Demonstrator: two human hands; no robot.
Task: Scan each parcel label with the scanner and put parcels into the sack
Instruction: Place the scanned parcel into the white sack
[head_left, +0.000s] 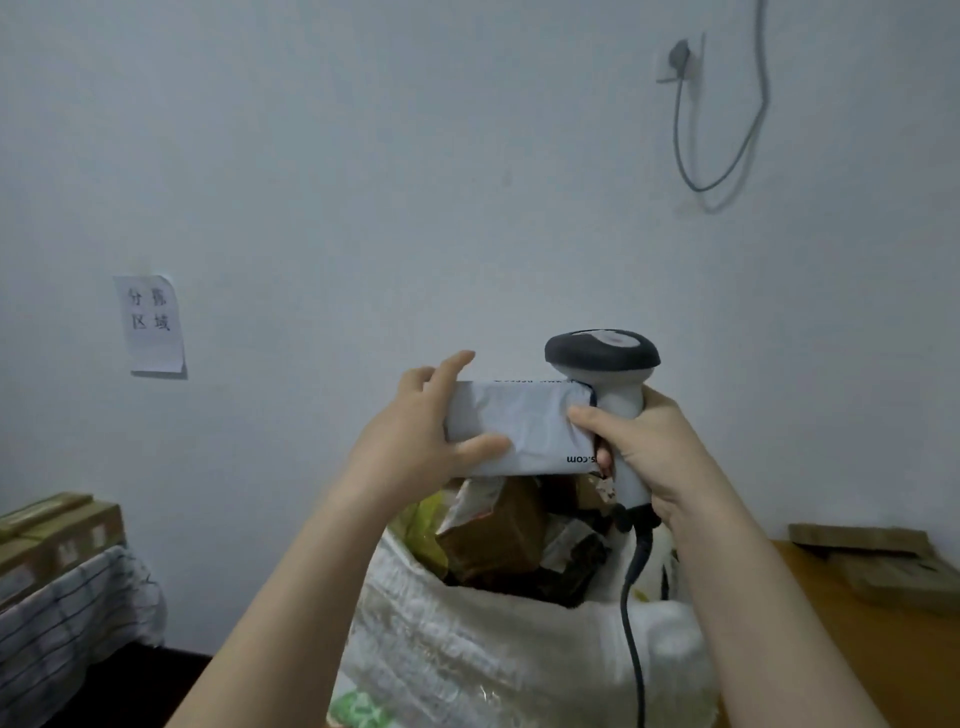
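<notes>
Parcel: You held the parcel (519, 421) directly above the open mouth of the sack (467, 649), apart from the goods heaped inside.
Left hand: Your left hand (421, 431) clamped the parcel's left end, with the thumb on the near face and the fingers curled over the top edge.
Right hand: Your right hand (649, 452) was wrapped round the handle of the scanner (602, 364), above the sack's right side. Its thumb pressed on the parcel's right end.
Label: Only a strip of print showed along the top edge, so I could not tell whether the scanner was reading it.
Handling: The parcel was a soft grey mailer that creased under your thumbs. It was probably light, slick and floppy, so a pinch at both ends suited it better than a one-handed hold mid-span.
Sack edge: The woven rim sagged on the near side, and the goods were piled about level with it. A flat drop onto the heap looked easier than a push down.
Cable: The cable (631, 623) hung over the sack's right rim and could catch there.
Room: There was open air above the sack and a wall (363, 182) behind it. A table (857, 649) stood just to the sack's right, and boxes (57, 525) stood well to its left.
</notes>
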